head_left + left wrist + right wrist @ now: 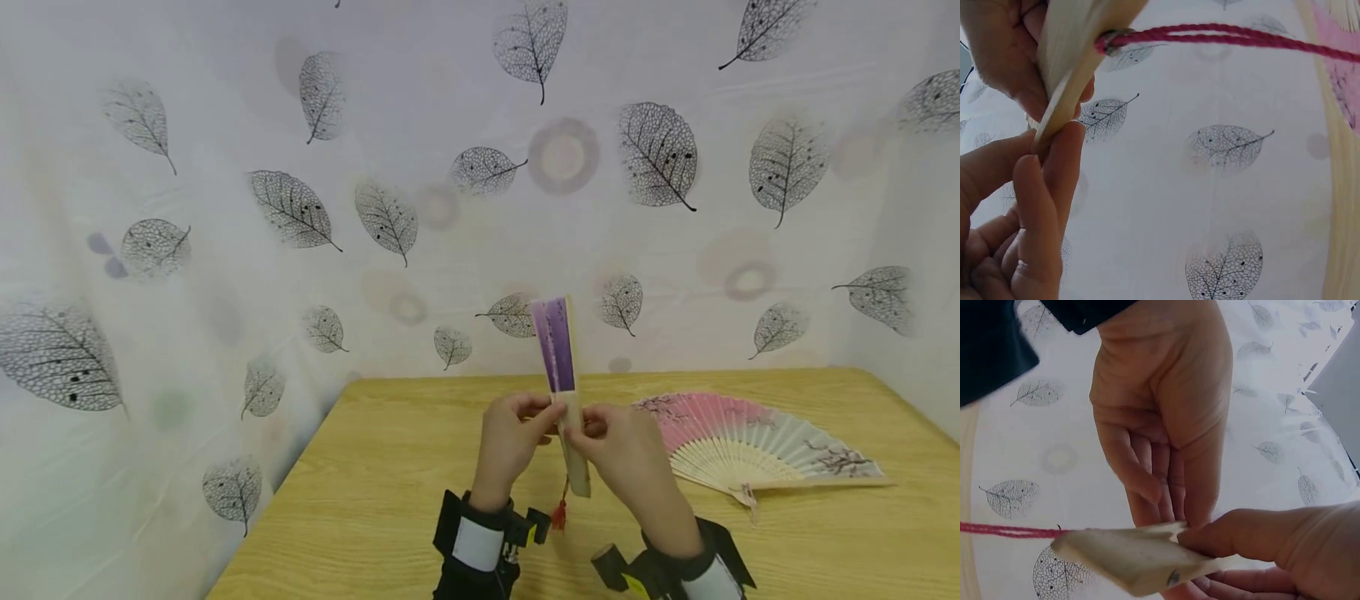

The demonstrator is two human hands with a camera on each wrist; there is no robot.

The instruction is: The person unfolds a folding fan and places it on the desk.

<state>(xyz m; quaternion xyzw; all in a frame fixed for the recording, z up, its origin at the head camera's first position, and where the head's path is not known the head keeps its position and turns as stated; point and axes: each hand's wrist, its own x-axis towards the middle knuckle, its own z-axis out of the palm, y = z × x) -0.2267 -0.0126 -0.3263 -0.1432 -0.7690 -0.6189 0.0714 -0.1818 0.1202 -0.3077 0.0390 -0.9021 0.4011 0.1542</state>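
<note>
A purple folding fan [557, 346], nearly closed, stands upright and slightly tilted above the table. My left hand [504, 442] pinches its pale wooden ribs from the left, and my right hand [633, 458] grips them from the right with the thumb on the near face. From the rib end a red tassel [558, 515] hangs. Both wrist views show the wooden ribs [1075, 47] between the fingers of the two hands, with a twisted red cord [1010, 530] running from their end.
An open pink and white folding fan [757, 442] with blossom print lies on the wooden table [390, 467], right of my hands. Behind the table hangs a white leaf-patterned curtain [420, 100], which also runs along the left side.
</note>
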